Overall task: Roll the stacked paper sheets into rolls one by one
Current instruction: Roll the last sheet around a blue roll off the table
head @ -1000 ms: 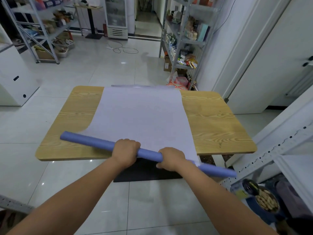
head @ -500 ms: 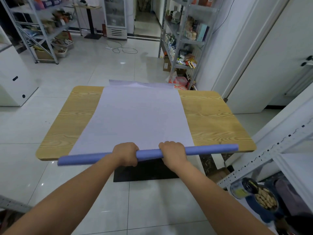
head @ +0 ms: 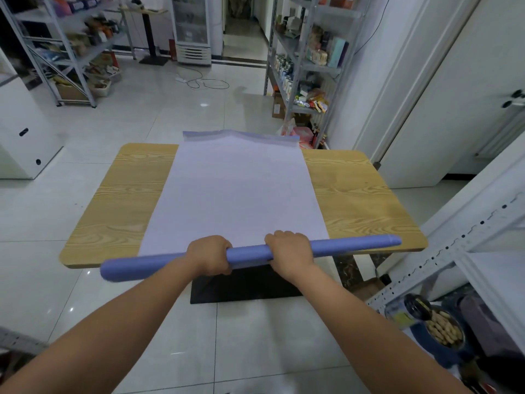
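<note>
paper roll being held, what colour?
The paper roll is plain periwinkle blue; clearest in the head view.

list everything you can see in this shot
paper roll: one, blue-violet, along the table's near edge
paper sheets: flat stack, count unclear, pale lilac, mid-table
table: one, light wood, centre
table base: one, black, floor beneath
left shelf rack: one, grey, back left
right shelf rack: one, grey, back right
display fridge: one, white, far back
cable: one, white, far floor
jar of nuts: one, clear, lower right
left hand: one, grips the roll
right hand: one, grips the roll
</note>
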